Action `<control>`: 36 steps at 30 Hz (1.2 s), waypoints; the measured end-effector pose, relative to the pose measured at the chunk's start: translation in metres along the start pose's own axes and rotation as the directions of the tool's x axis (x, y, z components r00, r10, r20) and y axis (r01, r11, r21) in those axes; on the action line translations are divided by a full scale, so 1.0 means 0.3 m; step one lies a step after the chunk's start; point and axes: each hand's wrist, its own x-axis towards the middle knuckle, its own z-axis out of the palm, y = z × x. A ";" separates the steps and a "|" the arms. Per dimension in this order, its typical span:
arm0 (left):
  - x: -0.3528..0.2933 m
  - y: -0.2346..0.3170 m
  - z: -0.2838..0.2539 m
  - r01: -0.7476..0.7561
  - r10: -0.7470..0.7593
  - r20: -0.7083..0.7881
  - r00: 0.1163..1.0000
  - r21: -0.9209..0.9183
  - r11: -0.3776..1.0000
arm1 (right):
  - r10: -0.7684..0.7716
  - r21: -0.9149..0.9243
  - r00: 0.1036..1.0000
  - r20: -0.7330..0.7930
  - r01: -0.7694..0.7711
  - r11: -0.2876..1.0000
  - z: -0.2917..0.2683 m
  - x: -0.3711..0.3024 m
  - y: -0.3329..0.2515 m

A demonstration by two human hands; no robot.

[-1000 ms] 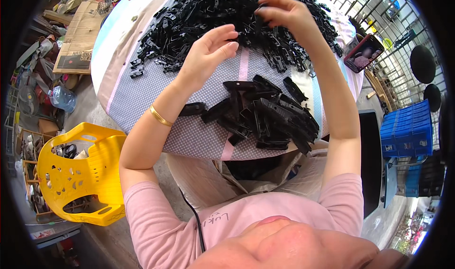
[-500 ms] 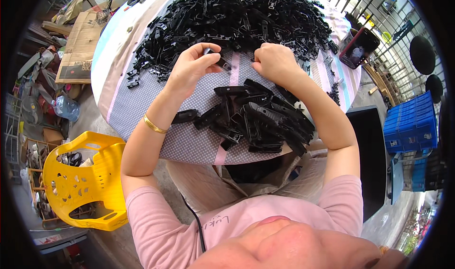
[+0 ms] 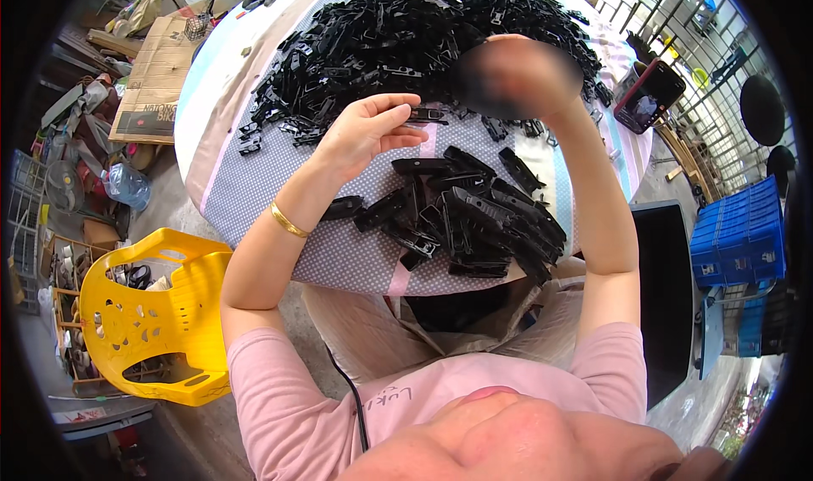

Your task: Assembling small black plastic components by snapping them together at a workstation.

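My left hand [image 3: 373, 134] is above the table's middle, its thumb and fingers pinching a small black clip-like part [image 3: 430, 115] with a shiny face. Reaching over the right front of a large heap of similar small black parts [image 3: 364, 45] is my right hand [image 3: 529, 74], its fingers smeared by blur. Whether it grips anything cannot be made out. Closer to me lies a smaller pile of longer, ridged black pieces [image 3: 474, 210], stacked crosswise near the table edge. A single black piece [image 3: 521, 169] rests at its upper right.
The round table has a dotted, striped cloth [image 3: 330, 257]. A phone [image 3: 649, 96] leans at its right rim. A yellow plastic chair [image 3: 157, 316] stands left, a black bin [image 3: 662, 295] and blue crate [image 3: 737, 231] right. Flattened cardboard [image 3: 152, 83] lies far left.
My right hand has moved away from my left, up and right to the large heap. My left hand still pinches the small part, now turned more level. One long piece at the smaller pile is uncovered.
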 end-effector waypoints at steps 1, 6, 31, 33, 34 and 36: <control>-0.005 -0.001 -0.005 -0.014 0.014 0.005 1.000 -0.071 0.997 | -0.026 0.001 0.998 0.062 0.026 1.000 0.051 -0.027 -0.020; -0.004 -0.005 -0.009 -0.037 0.040 0.015 0.999 -0.148 0.988 | -0.166 -0.317 0.923 0.347 0.282 0.905 0.143 -0.073 0.005; -0.019 -0.011 0.016 -0.081 0.099 0.070 0.993 -0.222 0.972 | -0.628 -0.573 0.686 0.367 0.699 0.428 0.208 -0.087 0.047; -0.020 -0.011 0.012 -0.071 0.101 0.104 0.989 -0.261 0.963 | -0.656 -0.584 0.657 0.372 0.715 0.384 0.205 -0.086 0.044; -0.018 -0.013 0.016 -0.073 0.103 0.106 0.989 -0.261 0.963 | -0.683 -0.594 0.626 0.377 0.729 0.340 0.202 -0.084 0.042; -0.015 -0.014 0.024 -0.144 0.178 0.104 0.979 -0.269 0.952 | -0.706 -0.612 0.587 0.396 0.742 0.273 0.197 -0.077 0.056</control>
